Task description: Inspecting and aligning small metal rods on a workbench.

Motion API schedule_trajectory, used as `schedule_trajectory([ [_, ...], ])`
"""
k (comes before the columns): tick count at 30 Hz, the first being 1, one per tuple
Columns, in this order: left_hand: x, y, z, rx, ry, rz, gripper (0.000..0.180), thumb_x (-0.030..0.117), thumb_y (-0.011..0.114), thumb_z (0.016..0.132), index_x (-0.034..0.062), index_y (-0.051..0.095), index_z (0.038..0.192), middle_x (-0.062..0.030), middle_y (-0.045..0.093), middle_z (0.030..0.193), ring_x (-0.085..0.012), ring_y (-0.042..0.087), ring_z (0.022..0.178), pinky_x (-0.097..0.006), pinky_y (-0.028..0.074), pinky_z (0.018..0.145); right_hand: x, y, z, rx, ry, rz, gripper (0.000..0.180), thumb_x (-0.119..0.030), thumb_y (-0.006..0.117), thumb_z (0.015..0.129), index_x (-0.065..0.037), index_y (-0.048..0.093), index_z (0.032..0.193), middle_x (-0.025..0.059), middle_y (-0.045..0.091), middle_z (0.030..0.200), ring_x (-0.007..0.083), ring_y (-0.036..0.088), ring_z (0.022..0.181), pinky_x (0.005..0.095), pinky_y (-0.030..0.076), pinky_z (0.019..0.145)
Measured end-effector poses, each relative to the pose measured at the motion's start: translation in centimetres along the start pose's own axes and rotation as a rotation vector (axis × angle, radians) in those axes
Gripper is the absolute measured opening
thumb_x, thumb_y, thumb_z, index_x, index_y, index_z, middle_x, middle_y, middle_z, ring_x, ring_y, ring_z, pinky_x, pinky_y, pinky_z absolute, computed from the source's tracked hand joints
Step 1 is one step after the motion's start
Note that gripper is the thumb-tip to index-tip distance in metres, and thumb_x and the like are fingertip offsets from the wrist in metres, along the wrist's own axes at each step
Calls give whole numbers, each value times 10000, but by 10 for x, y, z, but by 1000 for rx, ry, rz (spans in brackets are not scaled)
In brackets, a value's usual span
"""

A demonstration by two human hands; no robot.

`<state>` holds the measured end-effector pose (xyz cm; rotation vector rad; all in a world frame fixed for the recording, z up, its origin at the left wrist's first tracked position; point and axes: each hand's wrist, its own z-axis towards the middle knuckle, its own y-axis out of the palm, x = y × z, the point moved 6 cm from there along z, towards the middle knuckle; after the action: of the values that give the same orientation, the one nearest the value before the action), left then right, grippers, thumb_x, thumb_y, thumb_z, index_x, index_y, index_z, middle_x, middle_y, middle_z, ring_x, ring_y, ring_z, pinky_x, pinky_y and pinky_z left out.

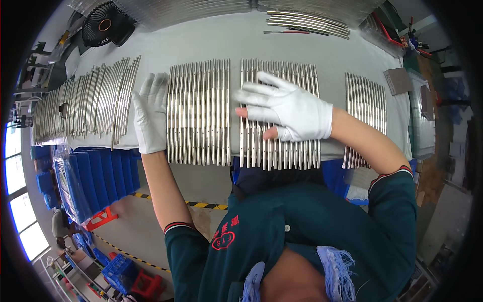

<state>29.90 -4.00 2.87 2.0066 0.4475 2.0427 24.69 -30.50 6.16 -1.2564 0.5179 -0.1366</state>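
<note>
Both of my hands wear white gloves; on the right one, two fingertips stick out bare. My left hand stands at the left edge of a row of shiny metal rods, its fingers stretched out and pointing away from me. Over a second row of similar rods lies my right hand, fingers spread and pointing left, slightly blurred at the tips. It hides the middle of that row. Neither hand grips anything. A narrow gap of white tabletop separates the two rows.
More rods lie in a looser spread at the far left, and another row at the right. At the back are a black fan, several longer rods and clear plastic packs. Blue bins stand below the table.
</note>
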Motion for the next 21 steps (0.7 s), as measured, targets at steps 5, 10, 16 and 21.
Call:
schedule_trajectory([
  [5, -1, -4, 2, -13, 10, -53, 699, 531, 402, 970, -35, 361, 1380, -203, 434, 1374, -299, 355, 1348, -416, 278, 1149, 21, 8, 9, -46, 20, -176, 557, -495, 351, 967, -152, 445, 1395, 109, 378, 1480, 284, 326, 1381, 477, 186, 1164],
  [10, -1, -4, 0, 14, 5, -74, 683, 526, 413, 968, -25, 383, 1370, -198, 449, 1364, -298, 369, 1338, -430, 299, 1137, 21, 13, 9, -52, 14, -196, 528, -474, 349, 975, -167, 451, 1393, 100, 383, 1476, 281, 324, 1381, 476, 185, 1165],
  [16, -2, -4, 1, -22, 19, -55, 671, 523, 416, 967, -14, 394, 1370, -191, 452, 1373, -295, 366, 1344, -428, 307, 1135, 21, 14, 8, -38, 9, -167, 556, -498, 319, 973, -157, 452, 1391, 123, 385, 1470, 299, 320, 1379, 481, 169, 1168],
  [21, -2, -9, 0, 1, 14, -59, 657, 509, 418, 971, -6, 397, 1378, -199, 442, 1391, -300, 365, 1347, -428, 297, 1140, 20, 16, 6, -56, 4, -161, 592, -520, 302, 967, -149, 419, 1413, 142, 373, 1474, 307, 294, 1393, 489, 154, 1171],
])
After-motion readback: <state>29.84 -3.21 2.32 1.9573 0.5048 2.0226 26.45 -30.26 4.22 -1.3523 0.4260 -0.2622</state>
